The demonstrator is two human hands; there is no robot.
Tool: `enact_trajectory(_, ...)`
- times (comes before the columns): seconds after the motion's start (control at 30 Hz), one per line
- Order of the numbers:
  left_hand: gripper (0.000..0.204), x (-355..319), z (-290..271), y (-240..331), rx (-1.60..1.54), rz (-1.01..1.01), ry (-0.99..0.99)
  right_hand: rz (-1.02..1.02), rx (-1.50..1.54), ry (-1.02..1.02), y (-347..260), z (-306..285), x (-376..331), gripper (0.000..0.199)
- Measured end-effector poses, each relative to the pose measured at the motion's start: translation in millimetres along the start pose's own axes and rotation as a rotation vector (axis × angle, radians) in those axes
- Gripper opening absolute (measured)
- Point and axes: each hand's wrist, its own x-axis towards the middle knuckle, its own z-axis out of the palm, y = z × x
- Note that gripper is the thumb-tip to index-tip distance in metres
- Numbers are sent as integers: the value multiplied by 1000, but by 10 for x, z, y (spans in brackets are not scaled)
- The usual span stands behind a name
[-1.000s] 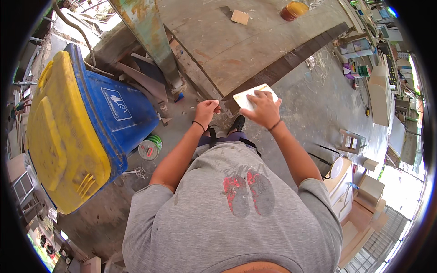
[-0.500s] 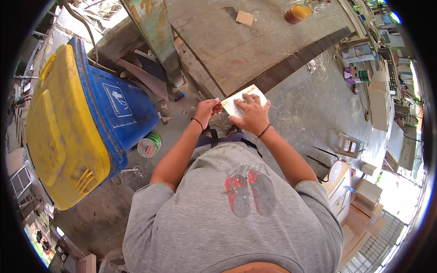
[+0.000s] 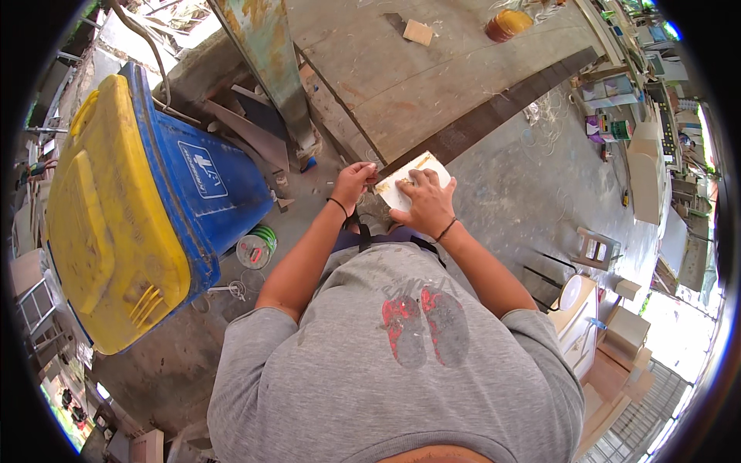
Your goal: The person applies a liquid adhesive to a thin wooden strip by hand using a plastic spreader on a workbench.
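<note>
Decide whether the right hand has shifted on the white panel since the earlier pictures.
Yes. The right hand has drawn back from the white panel's far end toward the body, while the workbench stays put.

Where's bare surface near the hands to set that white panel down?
Free: the workbench top between the small wood block and the dark plank; also the concrete floor right of the right hand. Crowded: scrap boards between the blue bin and the left hand.

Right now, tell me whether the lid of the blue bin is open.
No. The yellow lid lies shut on the blue bin, to the left of the left hand.
</note>
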Motion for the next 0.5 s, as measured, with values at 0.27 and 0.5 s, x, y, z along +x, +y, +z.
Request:
enact_trajectory(0.27,20,93,-24,-11,-28,11,-8,-25,37,46,4,-110,31,60)
enact_trajectory(0.5,26,103,-48,12,-44,-21,16,-92,57,167,16,315,76,63)
